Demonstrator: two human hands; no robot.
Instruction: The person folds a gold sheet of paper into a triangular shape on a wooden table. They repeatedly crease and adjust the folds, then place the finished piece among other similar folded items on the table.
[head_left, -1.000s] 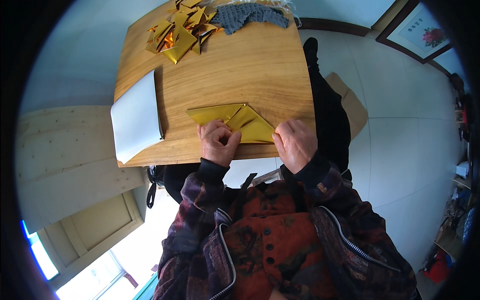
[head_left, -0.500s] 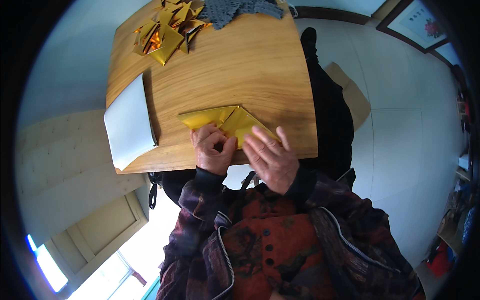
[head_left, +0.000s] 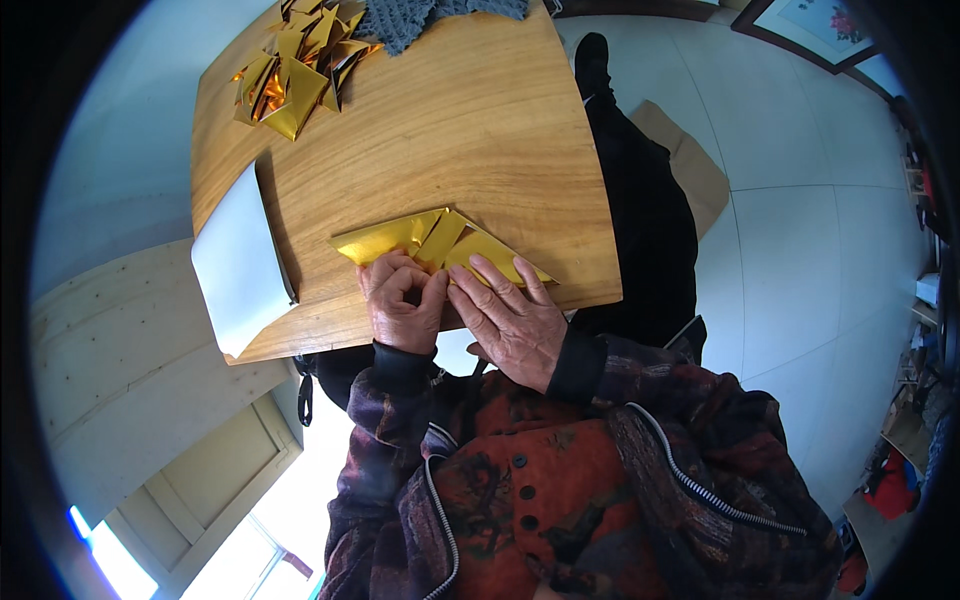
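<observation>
A folded sheet of gold foil paper (head_left: 440, 237) lies at the near edge of the wooden table. It has slanted sides, and a folded band crosses its middle. My left hand (head_left: 403, 308) is closed on the sheet's near edge, thumb and curled fingers pinching the paper. Flat across the paper's right half rests my right hand (head_left: 516, 325), its fingers stretched out and slightly apart. Both hands are almost touching at the middle, and they cover part of the near edge.
Toward the far left, a heap of folded gold foil pieces (head_left: 294, 85) sits on the wooden table (head_left: 450, 130). Beside it is a grey textured cloth (head_left: 400, 20). A white sheet or folder (head_left: 243, 262) overhangs the left edge. Brown cardboard (head_left: 685, 170) lies on the floor at right.
My right hand has come left and down onto the paper. A flap in the sheet's middle now lies folded as a band. My left hand keeps its pinch; the whole view has shifted slightly.
</observation>
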